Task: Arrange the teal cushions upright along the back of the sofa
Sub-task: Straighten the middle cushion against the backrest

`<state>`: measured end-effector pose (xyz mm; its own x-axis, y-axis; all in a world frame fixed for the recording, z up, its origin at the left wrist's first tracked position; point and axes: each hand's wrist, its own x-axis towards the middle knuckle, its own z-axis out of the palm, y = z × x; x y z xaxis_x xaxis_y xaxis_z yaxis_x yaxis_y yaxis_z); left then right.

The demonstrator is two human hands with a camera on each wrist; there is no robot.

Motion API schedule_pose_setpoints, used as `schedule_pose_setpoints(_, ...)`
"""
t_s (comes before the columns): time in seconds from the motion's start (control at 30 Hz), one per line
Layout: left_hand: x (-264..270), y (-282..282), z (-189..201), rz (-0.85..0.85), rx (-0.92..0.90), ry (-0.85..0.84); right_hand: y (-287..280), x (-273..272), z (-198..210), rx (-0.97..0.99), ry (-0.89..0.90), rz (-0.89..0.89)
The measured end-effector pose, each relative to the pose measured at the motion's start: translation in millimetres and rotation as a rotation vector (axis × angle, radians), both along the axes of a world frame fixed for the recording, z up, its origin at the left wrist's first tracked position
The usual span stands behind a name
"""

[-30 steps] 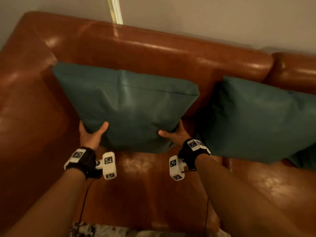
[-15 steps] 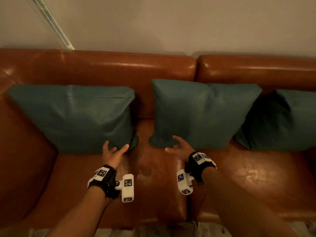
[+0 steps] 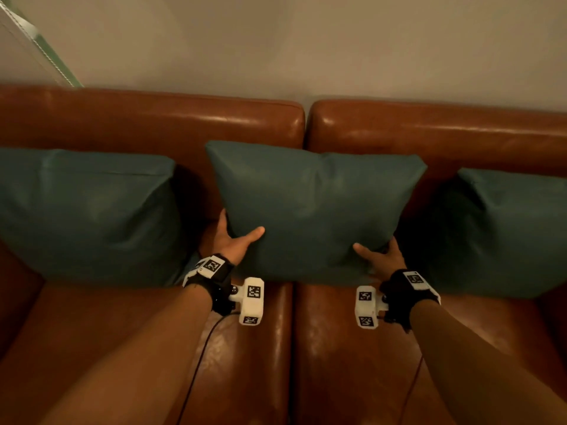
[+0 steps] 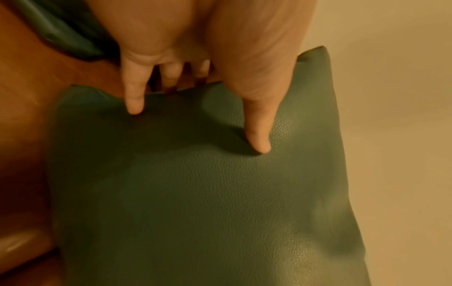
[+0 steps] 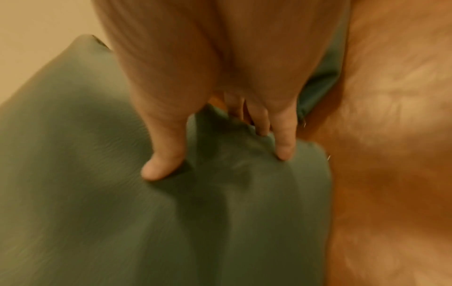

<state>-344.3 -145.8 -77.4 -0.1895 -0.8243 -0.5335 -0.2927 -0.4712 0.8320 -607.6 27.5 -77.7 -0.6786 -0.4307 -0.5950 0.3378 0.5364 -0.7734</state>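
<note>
Teal leather: in the head view three cushions lean upright on the sofa back. Both hands pinch the middle cushion, left hand at its 8 o'clock corner, right hand at 4 o'clock, probably to square it.

Left wrist view: thumb on the front, fingers behind.

Right wrist view: the same pinch, thumb dimpling the cover.

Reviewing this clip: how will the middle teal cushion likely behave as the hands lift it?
The middle cushion probably yields: it dents under the left hand's thumb and wrinkles where the right hand pinches it. Its smooth leather-like skin may slip. Released, it would likely slump against the sofa back.
</note>
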Motion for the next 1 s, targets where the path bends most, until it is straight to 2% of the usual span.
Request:
schedule_pose_setpoints(0.27, 5, 6, 4, 0.102, -0.088, -0.001, -11, 13, -6, -0.023, -0.152, -0.008)
schedule_pose_setpoints(0.63, 1, 11, -7, 0.045, -0.048, 0.014, 3, 4, -2, -0.136, -0.106, -0.020)
schedule_pose_setpoints(0.77, -6, 15, -5, 0.050, -0.061, 0.032, 6, -5, -8, -0.121, -0.126, 0.057)
schedule_pose_setpoints(0.9, -3, 20, -4, 0.032, -0.077, -0.044, 6, -12, -14, -0.123, -0.150, 0.115)
schedule_pose_setpoints(1.0, 2, 30, -6, 0.026, -0.096, -0.071, 16, -13, -17, -0.058, -0.061, 0.143)
